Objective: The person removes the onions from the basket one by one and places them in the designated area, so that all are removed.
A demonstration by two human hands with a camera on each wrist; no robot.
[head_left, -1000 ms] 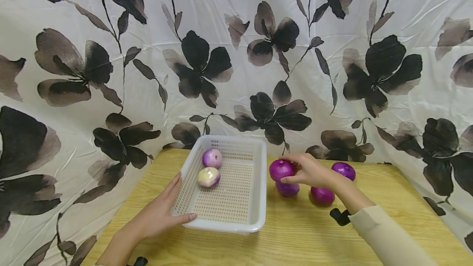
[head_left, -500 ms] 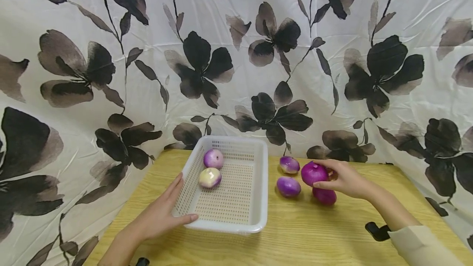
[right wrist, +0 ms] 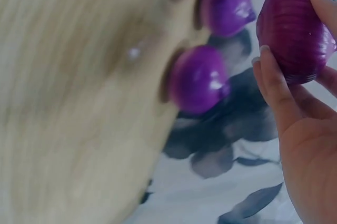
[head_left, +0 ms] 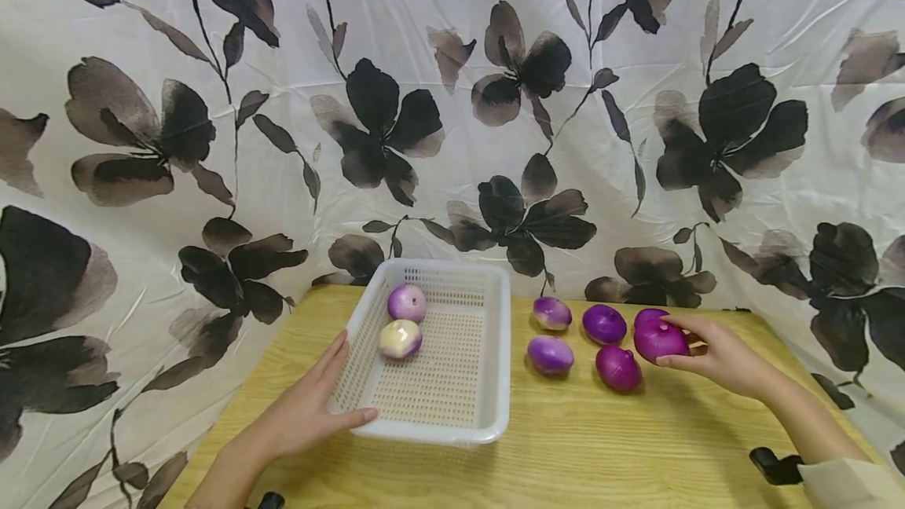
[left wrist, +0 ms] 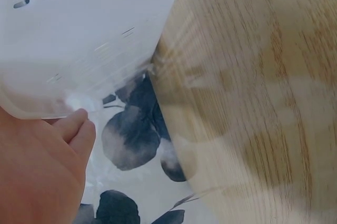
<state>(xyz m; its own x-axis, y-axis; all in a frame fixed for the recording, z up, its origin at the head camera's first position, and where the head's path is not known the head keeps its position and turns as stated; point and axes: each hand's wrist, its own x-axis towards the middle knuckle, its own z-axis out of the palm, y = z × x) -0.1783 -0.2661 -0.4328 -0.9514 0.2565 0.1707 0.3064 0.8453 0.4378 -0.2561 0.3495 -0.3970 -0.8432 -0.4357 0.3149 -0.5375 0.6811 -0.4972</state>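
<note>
Trainee: Starting from the near side, state the condition of the left hand.

Instructor: The left hand (head_left: pixel 304 407) is spread flat, its fingers extended along the outer left wall of the white, rectangular, perforated plastic basket (head_left: pixel 497 371); the thumb rests at the near left corner. The basket stands on the yellow wood-grain worktop (head_left: pixel 580 446).

Trainee: And the right hand?

Instructor: The right hand (head_left: pixel 724 353) grips a glossy, round magenta onion (head_left: pixel 659 342) between thumb and fingers, spread to its width. The onion is at the right of the group; whether it touches the worktop cannot be told.

Trainee: List the remaining items.

Instructor: Near row: an oval reddish-purple onion (head_left: pixel 619 368) and an oval light-violet onion (head_left: pixel 551 356). Inside the basket, near the left wall: a pale-yellow-and-purple onion (head_left: pixel 400 339), just in front of a round pinkish-purple onion (head_left: pixel 406 302). Far row: a dark-purple onion (head_left: pixel 604 324) and a purple-and-white onion (head_left: pixel 552 313). Behind: white floral cloth (head_left: pixel 382 132).
</note>
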